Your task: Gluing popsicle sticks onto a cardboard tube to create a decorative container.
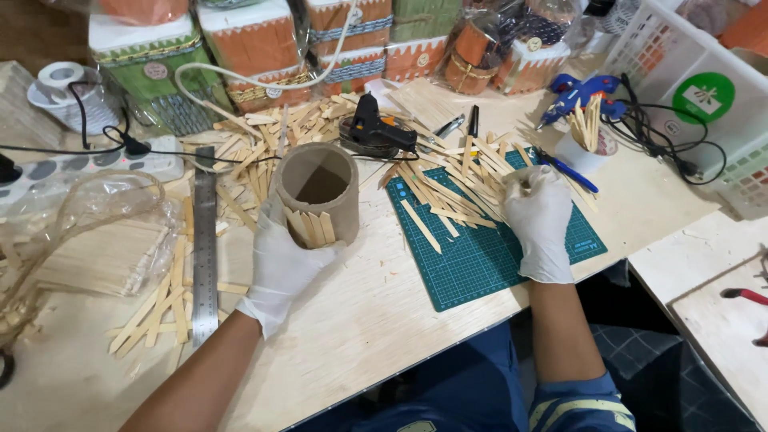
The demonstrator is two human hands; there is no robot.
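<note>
Your left hand [282, 264], gloved, nearest the camera, has its grip closed round the cardboard tube [318, 192], upright on the table [376, 320], sticks glued to its near side. Right hand [538, 220] lies well right, fingers closed on the loose sticks [448, 196] on the green cutting mat [480, 256].

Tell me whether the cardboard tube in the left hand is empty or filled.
Empty: the cardboard tube, held by the left hand, shows only a bare brown inner wall through its open top.
</note>
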